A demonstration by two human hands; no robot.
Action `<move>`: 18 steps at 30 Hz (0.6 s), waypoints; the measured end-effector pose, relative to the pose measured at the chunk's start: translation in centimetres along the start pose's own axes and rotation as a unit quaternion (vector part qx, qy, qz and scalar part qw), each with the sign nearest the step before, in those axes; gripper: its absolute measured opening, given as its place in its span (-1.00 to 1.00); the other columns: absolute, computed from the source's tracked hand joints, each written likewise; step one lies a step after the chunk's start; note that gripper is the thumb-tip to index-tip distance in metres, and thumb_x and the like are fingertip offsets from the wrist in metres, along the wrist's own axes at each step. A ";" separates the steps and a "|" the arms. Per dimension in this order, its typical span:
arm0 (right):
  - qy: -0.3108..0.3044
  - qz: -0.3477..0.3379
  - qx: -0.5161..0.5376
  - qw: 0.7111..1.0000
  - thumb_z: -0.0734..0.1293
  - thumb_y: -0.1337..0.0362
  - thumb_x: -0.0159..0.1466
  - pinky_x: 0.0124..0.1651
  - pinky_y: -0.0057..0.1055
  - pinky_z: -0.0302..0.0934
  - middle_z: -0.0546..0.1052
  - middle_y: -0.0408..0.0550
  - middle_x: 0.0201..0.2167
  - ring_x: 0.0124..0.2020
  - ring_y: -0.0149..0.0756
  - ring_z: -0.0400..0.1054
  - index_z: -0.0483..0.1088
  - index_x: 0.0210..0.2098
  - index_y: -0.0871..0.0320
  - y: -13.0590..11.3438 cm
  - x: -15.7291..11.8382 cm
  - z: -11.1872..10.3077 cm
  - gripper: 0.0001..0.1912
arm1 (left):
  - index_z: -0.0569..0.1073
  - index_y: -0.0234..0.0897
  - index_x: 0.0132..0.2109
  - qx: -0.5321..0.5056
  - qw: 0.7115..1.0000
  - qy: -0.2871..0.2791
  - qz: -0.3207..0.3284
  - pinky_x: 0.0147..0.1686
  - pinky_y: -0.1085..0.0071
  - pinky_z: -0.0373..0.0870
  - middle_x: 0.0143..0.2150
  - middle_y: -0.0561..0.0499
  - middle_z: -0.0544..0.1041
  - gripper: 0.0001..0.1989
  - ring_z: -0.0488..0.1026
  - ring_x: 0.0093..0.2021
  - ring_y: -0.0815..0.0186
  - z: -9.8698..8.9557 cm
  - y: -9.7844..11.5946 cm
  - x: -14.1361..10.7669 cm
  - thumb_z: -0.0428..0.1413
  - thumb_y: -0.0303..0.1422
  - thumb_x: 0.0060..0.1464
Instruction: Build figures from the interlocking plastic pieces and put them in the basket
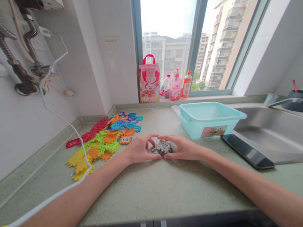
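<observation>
A small pile of grey interlocking plastic tiles (163,147) sits on the counter between my hands, one tile with a window-like grid facing up. My left hand (140,148) curls round its left side, thumb low and fingers bent over the far edge. From the right, my right hand (185,147) cups the same pile, thumb and fingers closed against it. The fingertips of both hands almost meet. Left of my hands lie loose tiles in heaps: red ones (92,132), green ones (103,143), yellow ones (79,163), blue ones (121,124) and orange ones (111,136).
A turquoise basin (211,113) stands right of my hands, beside a steel sink (295,133). A dark phone-like slab (248,152) lies along the sink edge. A white cable (65,121) hangs across my left forearm. Bottles (175,87) and a bag (149,83) line the windowsill.
</observation>
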State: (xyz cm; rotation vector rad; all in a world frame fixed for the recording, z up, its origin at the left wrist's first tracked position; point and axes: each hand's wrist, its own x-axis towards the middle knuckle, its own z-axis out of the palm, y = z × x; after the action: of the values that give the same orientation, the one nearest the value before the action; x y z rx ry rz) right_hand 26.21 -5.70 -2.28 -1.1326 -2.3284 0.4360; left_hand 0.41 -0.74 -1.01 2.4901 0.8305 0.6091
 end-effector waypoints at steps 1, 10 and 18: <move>0.000 0.004 -0.006 1.000 0.53 0.10 0.24 0.25 -0.03 0.31 0.54 0.15 0.19 0.17 0.02 0.46 0.31 0.38 0.07 -0.1 0.0 -0.1 -0.23 | 0.41 -0.18 0.32 -0.009 1.000 0.000 0.000 -0.22 0.39 0.37 -0.08 0.02 0.67 -0.15 0.50 -0.30 0.29 0.0 -0.1 0.0 0.42 -0.03 -0.08; 0.011 -0.007 -0.060 0.998 0.53 0.16 0.19 0.08 -0.13 0.39 0.61 0.10 0.02 -0.01 -0.02 0.52 0.43 0.29 0.05 -1.2 0.1 -0.2 -0.32 | 0.32 -0.17 0.39 -0.072 0.996 -0.038 0.039 -0.26 0.43 0.36 0.05 -0.03 0.66 -0.21 0.46 -0.33 0.37 0.4 -0.7 -0.2 0.36 -0.15 0.05; -0.010 -0.028 -0.112 0.993 0.51 0.28 0.13 0.00 -0.23 0.39 0.62 0.03 -0.09 -0.12 -0.09 0.54 0.57 0.11 0.05 -2.1 0.2 -0.1 -0.48 | 0.43 -0.17 0.31 0.029 0.999 0.032 -0.027 -0.25 0.40 0.32 -0.26 0.10 0.63 -0.28 0.49 -0.33 0.29 0.1 -0.6 0.2 0.36 -0.02 0.07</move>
State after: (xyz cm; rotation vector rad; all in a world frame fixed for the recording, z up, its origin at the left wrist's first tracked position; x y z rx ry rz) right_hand 24.82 -6.76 -1.12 -1.1636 -2.4682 0.1698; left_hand 0.38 -0.16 -1.41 2.5017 0.9492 0.6565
